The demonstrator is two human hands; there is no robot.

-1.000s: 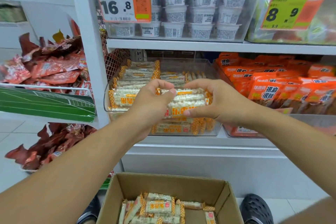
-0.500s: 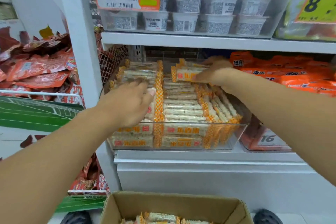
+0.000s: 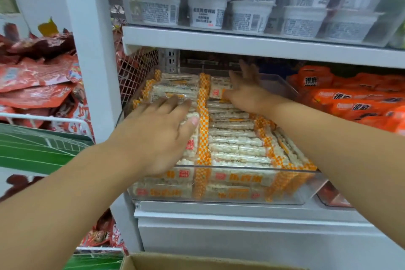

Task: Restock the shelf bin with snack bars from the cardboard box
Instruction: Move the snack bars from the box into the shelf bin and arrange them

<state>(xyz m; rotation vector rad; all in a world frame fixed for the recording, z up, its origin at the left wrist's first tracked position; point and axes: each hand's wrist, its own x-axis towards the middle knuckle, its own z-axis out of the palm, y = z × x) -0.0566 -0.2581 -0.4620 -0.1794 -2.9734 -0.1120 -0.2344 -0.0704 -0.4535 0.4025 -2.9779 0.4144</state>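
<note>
A clear plastic shelf bin (image 3: pixel 306 193) sits on the middle shelf, filled with two rows of white snack bars (image 3: pixel 236 138) with orange checkered ends. My left hand (image 3: pixel 157 133) lies flat, fingers straight, on the left row near the front. My right hand (image 3: pixel 247 92) reaches deep into the bin with fingers spread, resting over a bar at the back of the right row. Only the top edge of the cardboard box (image 3: pixel 197 263) shows at the bottom; its contents are out of view.
White tubs (image 3: pixel 252 15) fill the shelf above, close over the bin. Orange packets (image 3: pixel 350 103) crowd the bin to the right. Red packets (image 3: pixel 37 79) lie in a wire basket left of the white upright post (image 3: pixel 94 72).
My right hand has set its bar down at the back of the right row and opened with fingers spread. My left hand stays on the left row. The camera moved closer.
</note>
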